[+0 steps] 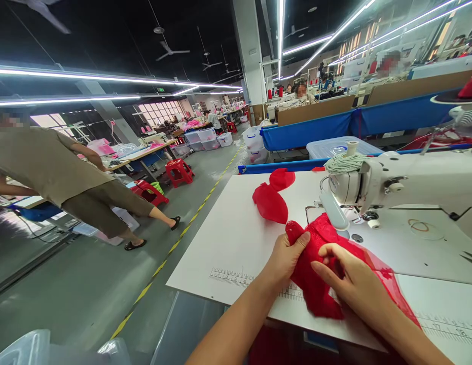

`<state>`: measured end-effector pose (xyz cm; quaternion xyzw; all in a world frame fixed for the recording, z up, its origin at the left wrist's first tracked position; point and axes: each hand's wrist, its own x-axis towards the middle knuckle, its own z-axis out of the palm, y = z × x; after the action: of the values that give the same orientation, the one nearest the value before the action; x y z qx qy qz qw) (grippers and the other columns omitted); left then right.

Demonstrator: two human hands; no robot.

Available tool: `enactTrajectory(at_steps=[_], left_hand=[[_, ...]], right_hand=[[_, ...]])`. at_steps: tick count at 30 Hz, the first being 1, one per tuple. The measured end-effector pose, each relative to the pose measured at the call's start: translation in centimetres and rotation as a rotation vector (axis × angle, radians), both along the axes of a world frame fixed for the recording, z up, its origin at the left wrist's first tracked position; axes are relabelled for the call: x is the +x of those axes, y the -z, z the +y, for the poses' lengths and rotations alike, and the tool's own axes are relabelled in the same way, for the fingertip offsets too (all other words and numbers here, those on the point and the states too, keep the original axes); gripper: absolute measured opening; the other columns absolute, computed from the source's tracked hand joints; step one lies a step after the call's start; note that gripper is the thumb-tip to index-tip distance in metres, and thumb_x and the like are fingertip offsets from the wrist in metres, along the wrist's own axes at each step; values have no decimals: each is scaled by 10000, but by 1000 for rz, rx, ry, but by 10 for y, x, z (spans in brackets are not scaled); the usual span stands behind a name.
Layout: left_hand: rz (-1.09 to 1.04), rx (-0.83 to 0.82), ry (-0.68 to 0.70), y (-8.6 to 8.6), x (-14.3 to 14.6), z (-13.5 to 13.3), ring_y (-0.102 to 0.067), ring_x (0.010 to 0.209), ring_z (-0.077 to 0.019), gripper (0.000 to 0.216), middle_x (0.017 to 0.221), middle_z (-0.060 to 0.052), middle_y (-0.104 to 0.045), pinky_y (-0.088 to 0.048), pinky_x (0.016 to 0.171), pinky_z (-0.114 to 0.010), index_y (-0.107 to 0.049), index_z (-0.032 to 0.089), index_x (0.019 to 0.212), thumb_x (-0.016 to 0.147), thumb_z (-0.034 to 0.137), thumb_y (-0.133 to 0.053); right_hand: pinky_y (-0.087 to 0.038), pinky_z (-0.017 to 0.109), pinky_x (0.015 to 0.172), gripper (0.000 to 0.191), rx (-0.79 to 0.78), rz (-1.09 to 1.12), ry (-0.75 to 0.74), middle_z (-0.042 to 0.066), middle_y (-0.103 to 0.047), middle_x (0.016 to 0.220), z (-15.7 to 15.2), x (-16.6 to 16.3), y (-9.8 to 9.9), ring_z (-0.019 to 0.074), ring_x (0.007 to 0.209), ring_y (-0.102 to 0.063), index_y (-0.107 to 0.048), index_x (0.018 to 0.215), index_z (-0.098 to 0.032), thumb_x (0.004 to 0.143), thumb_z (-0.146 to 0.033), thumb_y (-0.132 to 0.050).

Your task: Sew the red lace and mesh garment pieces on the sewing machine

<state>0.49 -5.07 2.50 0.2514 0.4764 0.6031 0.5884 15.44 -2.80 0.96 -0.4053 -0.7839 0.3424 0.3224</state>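
A red lace garment piece [315, 284] hangs over the front edge of the white sewing table [209, 238], with a sheer red part trailing to the right under my right forearm. My left hand [287, 256] is closed on its upper left edge, thumb pressed on top. Over the middle of the piece, my right hand [350, 276] has its fingers curled against the cloth, thumb and forefinger slightly apart; its inner fingers are partly hidden. Just behind the lace stands the head of a white sewing machine [410, 177]. Two red cup-shaped pieces [271, 203] lie beyond my left hand.
Scissors [470, 258] lie at the table's right edge. A printed ruler [231, 276] runs along the front. Left of the table is an aisle with a yellow-black floor line [182, 233], a walking person [79, 172] and red stools [179, 172]. A clear bin [26, 350] sits at lower left.
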Motion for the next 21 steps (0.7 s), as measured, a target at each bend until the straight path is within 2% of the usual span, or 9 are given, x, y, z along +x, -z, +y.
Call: enactTrajectory(at_steps=[2,4,6,9,11,13,15,19,21], left_hand=[[22,16,28,0,4,-4,-495,578,-105,627,610,6,-587,-378,592,-255,-599,144,642,491,649,-938],[-2,42,35,-1,6,-4,-541,625,-122,602,657,1,-621,-422,640,-261,-631,147,689,503,624,-948],[-69,53,13,-3,3,0,-600,685,-154,577,696,-12,-657,-466,691,-273,-665,155,745,505,585,-967],[-199,-72,8,-7,-6,9,-638,688,-183,544,660,-31,-653,-495,692,-283,-665,156,728,617,631,-905],[-286,-184,82,-9,-12,15,-621,618,-167,560,623,-38,-629,-495,650,-278,-631,153,665,733,681,-804],[-330,-230,152,-9,-16,21,-551,510,-121,582,551,-12,-565,-468,578,-253,-561,161,581,775,666,-775],[-316,-220,157,-7,-17,24,-497,455,-86,548,513,18,-526,-433,534,-224,-523,164,553,748,563,-845],[-247,-168,126,-5,-15,26,-592,559,-104,325,635,2,-660,-467,603,-213,-639,142,680,667,293,-926],[-228,-160,131,-7,-15,26,-611,588,-116,309,662,-7,-681,-475,618,-222,-655,140,695,655,284,-925]], right_hand=[[-357,283,456,534,-8,34,48,-15,-523,561,5,-4,3,162,487,-468,-469,659,-250,856,-745,-493],[-353,283,465,580,-19,114,29,-13,-481,548,7,-8,6,159,512,-443,-391,605,-251,896,-750,-434],[-359,279,471,582,-69,187,-9,-18,-449,564,8,-8,8,154,529,-416,-378,610,-249,911,-745,-426],[-355,273,466,565,-163,229,-45,-27,-403,582,8,-5,8,149,544,-384,-365,626,-249,896,-732,-479],[-358,268,473,547,-195,237,-63,-28,-405,594,9,-3,8,148,560,-382,-378,637,-244,899,-709,-502],[-355,264,474,538,-206,241,-81,-27,-414,601,9,-2,9,146,569,-384,-396,642,-238,896,-697,-518],[-347,261,470,537,-211,249,-91,-28,-413,607,10,-2,11,144,571,-381,-401,642,-236,884,-697,-532],[-355,263,484,527,-224,235,-100,-26,-422,627,11,-1,14,145,585,-392,-404,653,-237,878,-695,-534],[-367,269,495,530,-223,216,-94,-22,-429,632,10,-1,14,150,592,-403,-400,652,-238,878,-702,-525]])
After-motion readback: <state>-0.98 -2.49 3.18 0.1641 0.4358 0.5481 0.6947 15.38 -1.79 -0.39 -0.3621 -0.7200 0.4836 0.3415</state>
